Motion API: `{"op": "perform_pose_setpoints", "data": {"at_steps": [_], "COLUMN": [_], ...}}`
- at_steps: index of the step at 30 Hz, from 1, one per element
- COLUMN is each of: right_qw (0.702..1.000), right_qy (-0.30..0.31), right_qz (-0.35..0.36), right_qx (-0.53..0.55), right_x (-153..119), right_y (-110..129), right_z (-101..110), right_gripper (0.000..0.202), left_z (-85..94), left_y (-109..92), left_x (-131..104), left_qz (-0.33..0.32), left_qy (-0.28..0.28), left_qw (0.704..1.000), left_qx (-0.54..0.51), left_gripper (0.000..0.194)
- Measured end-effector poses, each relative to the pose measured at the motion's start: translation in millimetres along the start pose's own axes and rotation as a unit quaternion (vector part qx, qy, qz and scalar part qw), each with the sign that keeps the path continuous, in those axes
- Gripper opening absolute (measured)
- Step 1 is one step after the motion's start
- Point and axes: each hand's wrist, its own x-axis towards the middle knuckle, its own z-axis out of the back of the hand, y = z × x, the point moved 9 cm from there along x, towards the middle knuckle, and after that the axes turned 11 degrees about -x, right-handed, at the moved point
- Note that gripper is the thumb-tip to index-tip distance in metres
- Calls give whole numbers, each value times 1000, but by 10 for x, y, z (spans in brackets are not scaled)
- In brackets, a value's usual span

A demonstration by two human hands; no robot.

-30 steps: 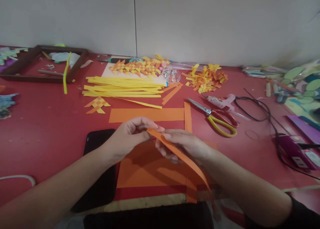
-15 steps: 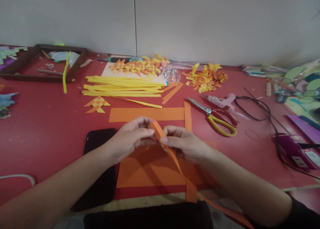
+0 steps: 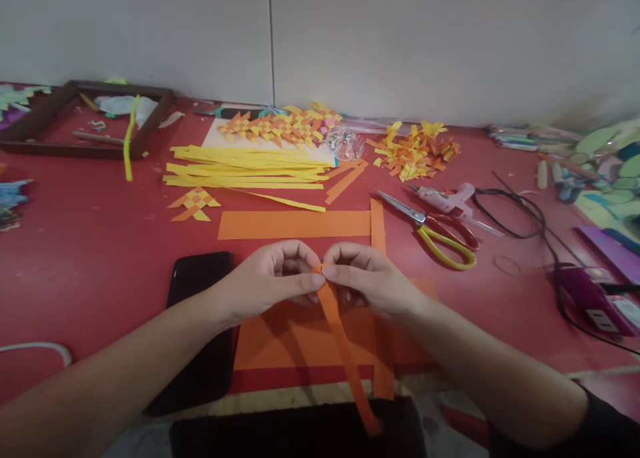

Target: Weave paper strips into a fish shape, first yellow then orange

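Between both hands an orange paper strip [image 3: 345,341] is pinched at its upper end, its long tail hanging down past the table's front edge. My left hand [image 3: 285,275] grips that end from the left with thumb and fingers. From the other side my right hand [image 3: 363,277] presses it between thumb and forefinger, the two thumbs nearly touching. The fold at the pinched end is mostly hidden by the fingers. Under the hands lies a wide orange paper sheet [image 3: 280,348], crossed at its right by an upright orange strip [image 3: 383,371]. A wider orange strip [image 3: 295,225] lies beyond.
Left of the hands is a black phone [image 3: 200,351]. Scissors [image 3: 425,228] and a pink glue gun [image 3: 450,198] with a black cord lie right. Yellow strips [image 3: 245,171], a woven paper fish [image 3: 195,205], paper scraps [image 3: 415,151] and a brown frame [image 3: 60,149] sit farther back.
Both hands have come closer together around the strip's end. The strip's tail has swung left and now hangs more steeply, with its end in view near the table's front.
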Motion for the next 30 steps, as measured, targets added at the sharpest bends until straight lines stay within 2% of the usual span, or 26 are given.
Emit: {"op": "perform_pose_setpoints", "data": {"at_steps": [5, 10, 14, 18, 23, 30], "right_qw": [1000, 999, 999, 996, 987, 977], "right_qy": [-16, -28, -17, -4, -4, -34], "right_qz": [11, 21, 40, 78, 135, 173], "right_qx": [-16, -8, -14, -50, -88, -116], "right_x": [-11, -8, -10, -32, -62, -82], "right_y": [25, 38, 67, 122, 193, 237], "right_z": [25, 42, 24, 12, 8, 11], "right_gripper": [29, 24, 21, 21, 17, 16], "left_z": [37, 47, 44, 25, 4, 6], "left_y": [15, 21, 1, -7, -20, -28], "left_x": [-2, -11, -13, -17, -27, -43], "left_qz": [6, 7, -1, -3, -7, -7], "left_qy": [-27, -28, -30, -27, -21, -26], "left_qw": [1000, 999, 999, 998, 996, 995], "left_qx": [2, 26, 42, 61, 91, 99], "left_gripper": [23, 13, 15, 20, 15, 17]}}
